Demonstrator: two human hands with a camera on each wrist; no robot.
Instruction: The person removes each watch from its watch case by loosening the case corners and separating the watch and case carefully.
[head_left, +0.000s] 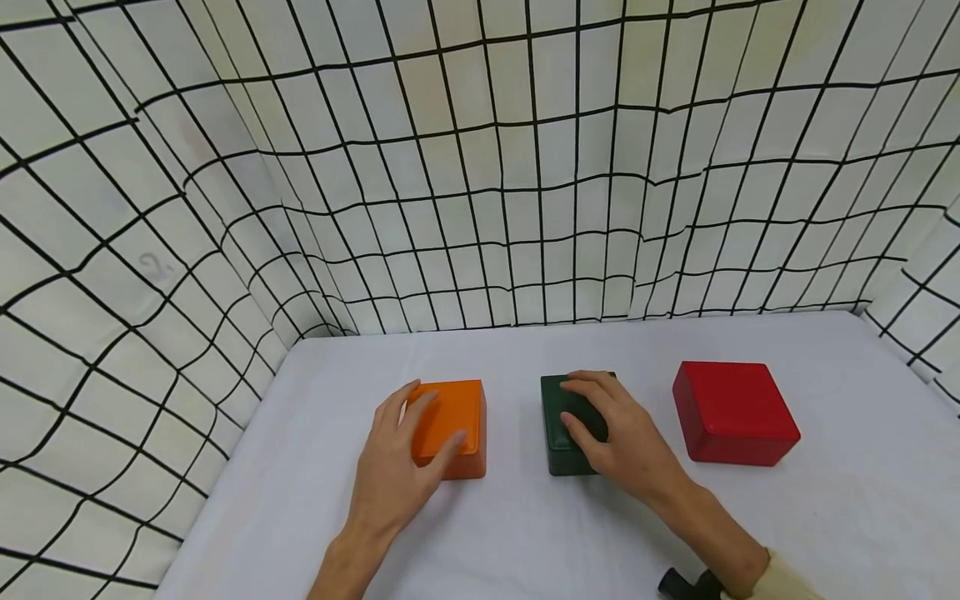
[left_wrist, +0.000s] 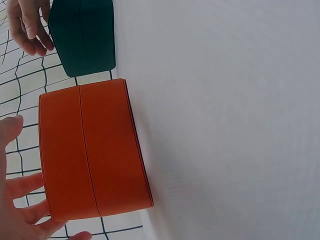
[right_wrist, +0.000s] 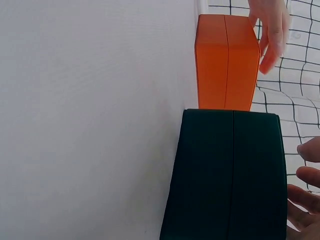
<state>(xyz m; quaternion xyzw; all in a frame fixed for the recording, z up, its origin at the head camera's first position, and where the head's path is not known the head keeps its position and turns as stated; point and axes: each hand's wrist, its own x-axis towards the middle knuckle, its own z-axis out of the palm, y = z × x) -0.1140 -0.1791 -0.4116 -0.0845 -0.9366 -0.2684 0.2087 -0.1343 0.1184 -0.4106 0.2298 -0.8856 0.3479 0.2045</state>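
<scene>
My left grip (head_left: 396, 467) was spread, the orange box (head_left: 453, 417) on the bench (head_left: 510, 533) nearest it at two o'clock, while my right grip (head_left: 626, 437), loosely spread, had the green box (head_left: 557, 437) at ten o'clock.

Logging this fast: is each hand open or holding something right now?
Left hand: open, over the orange box.
Right hand: open, over the green box.
</scene>
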